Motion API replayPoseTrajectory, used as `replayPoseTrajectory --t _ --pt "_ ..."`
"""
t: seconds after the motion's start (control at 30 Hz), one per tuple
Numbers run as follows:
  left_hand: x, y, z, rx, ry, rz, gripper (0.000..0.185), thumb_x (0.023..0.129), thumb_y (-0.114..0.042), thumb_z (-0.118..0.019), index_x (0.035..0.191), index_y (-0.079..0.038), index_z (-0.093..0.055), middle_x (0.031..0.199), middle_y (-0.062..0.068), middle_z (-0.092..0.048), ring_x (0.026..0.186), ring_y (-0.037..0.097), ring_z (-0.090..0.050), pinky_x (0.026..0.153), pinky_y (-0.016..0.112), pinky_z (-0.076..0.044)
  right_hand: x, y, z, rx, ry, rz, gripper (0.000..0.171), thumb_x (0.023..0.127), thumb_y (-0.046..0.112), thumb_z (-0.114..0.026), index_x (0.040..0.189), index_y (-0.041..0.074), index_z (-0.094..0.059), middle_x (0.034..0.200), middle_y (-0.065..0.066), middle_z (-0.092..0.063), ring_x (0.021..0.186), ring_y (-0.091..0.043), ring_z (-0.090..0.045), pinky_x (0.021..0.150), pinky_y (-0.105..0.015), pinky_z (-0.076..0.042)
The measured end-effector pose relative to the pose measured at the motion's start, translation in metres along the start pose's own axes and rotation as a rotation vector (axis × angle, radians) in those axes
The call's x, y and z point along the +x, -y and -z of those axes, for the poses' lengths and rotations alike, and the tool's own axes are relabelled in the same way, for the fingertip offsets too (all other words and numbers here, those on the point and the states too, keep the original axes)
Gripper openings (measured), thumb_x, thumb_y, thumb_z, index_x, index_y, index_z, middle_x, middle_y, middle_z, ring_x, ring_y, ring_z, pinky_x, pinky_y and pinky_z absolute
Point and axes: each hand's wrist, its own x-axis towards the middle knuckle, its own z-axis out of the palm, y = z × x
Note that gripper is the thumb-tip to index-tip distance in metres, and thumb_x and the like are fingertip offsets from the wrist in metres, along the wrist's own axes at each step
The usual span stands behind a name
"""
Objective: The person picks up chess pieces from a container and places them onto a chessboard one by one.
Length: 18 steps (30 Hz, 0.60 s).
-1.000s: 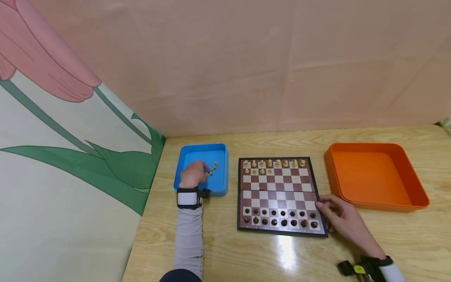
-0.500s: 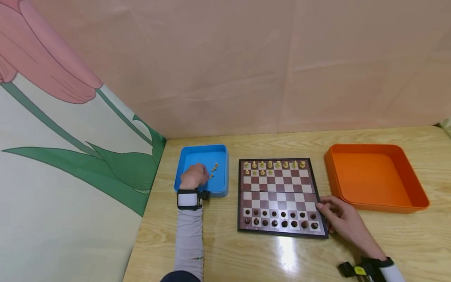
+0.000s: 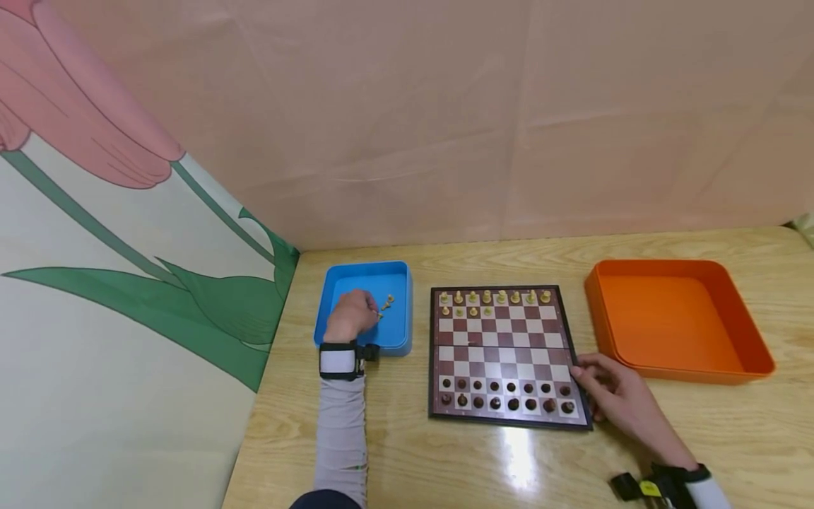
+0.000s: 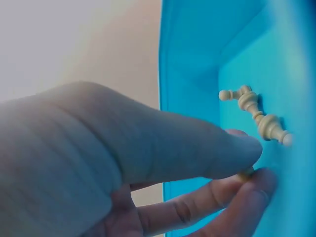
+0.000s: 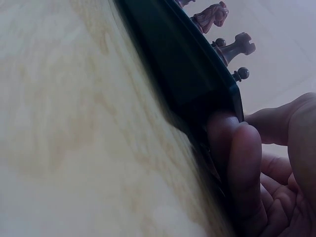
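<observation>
Inside the blue box [image 3: 400, 329], my left hand [image 3: 351, 314] pinches a cream pawn [image 4: 247, 173] between thumb and fingertips. Most of that pawn is hidden by the fingers in the left wrist view. Loose cream pawns [image 4: 270, 127] lie on the box floor just beyond the thumb. My right hand [image 3: 618, 394] holds the right edge of the chessboard [image 3: 502, 337], thumb at the top and fingers at the side. Cream pieces [image 3: 487, 295] fill the far row, with several pawns in front at the left. Two rows of dark pieces [image 3: 494, 401] stand on the near side.
An orange box [image 3: 683, 318] sits on the wooden table [image 3: 407, 438] to the right of the board, close to my right hand. Behind the table hangs a pinkish cloth [image 3: 509, 141]. A flower-patterned sheet [image 3: 159, 318] borders the left.
My left hand shifts slightly within the blue box, and its fingertips come to the nearest loose pawn and pinch it. The right hand stays at the board's edge.
</observation>
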Motion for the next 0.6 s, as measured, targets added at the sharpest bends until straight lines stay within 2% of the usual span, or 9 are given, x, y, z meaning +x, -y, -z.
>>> replayPoseTrajectory --t 0.17,0.33,0.6 --pt "0.0005 -0.0008 0.0012 -0.021 -0.012 -0.01 0.012 0.1 -0.006 -0.063 0.106 -0.01 -0.072 0.097 0.009 -0.067 0.078 0.024 -0.061 0.061 0.035 -0.046 0.0006 0.0005 0.0007 0.003 0.002 -0.009 0.045 0.111 0.038 -0.06 0.138 0.002 -0.061 0.096 -0.012 -0.07 0.057 -0.018 -0.061 0.051 -0.032 -0.056" --pt "0.0003 -0.0028 0.0033 -0.049 -0.048 -0.056 0.014 0.1 -0.004 -0.064 0.109 -0.01 -0.073 0.098 0.009 -0.068 0.08 0.023 -0.062 0.063 0.034 -0.047 0.0015 0.0004 0.001 0.01 0.006 -0.014 0.048 0.111 0.041 -0.059 0.138 0.003 -0.061 0.097 -0.014 -0.07 0.058 -0.019 -0.061 0.052 -0.033 -0.056" --pt "-0.0063 -0.007 0.0081 -0.131 -0.139 -0.21 0.018 0.104 -0.007 -0.064 0.114 -0.005 -0.079 0.109 0.011 -0.076 0.089 0.023 -0.067 0.071 0.035 -0.054 0.0029 -0.001 0.001 0.002 0.012 -0.015 0.047 0.111 0.04 -0.059 0.139 0.002 -0.06 0.096 -0.012 -0.07 0.058 -0.019 -0.061 0.052 -0.032 -0.056"
